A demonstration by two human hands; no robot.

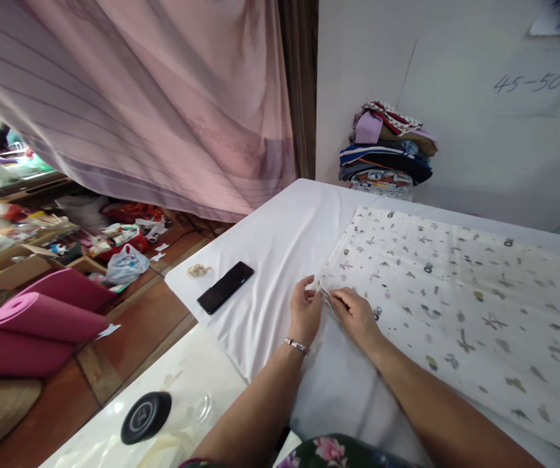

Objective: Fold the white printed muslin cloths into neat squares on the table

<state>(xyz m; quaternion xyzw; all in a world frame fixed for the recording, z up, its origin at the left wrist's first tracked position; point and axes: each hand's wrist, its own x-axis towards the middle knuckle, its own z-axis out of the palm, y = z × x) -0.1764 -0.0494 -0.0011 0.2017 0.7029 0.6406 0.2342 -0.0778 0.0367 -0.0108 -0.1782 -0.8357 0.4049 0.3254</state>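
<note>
White fabric with a small printed pattern (448, 286) lies spread over the right part of the table, which is covered in white cloth (270, 240). At the fabric's near left corner, my left hand (306, 309) has its fingers curled against the edge, a bracelet on its wrist. My right hand (355, 315) pinches the same corner from the other side, thumb and fingers pressed together. The two hands almost meet there, and a small fold of fabric shows between them.
A black phone (225, 287) and a small beige tangle (199, 270) lie left of my hands. A round black object (146, 417) sits on a lower white surface. Folded cloths (387, 153) are stacked behind the table. Pink rolls (41, 318) and boxes clutter the floor.
</note>
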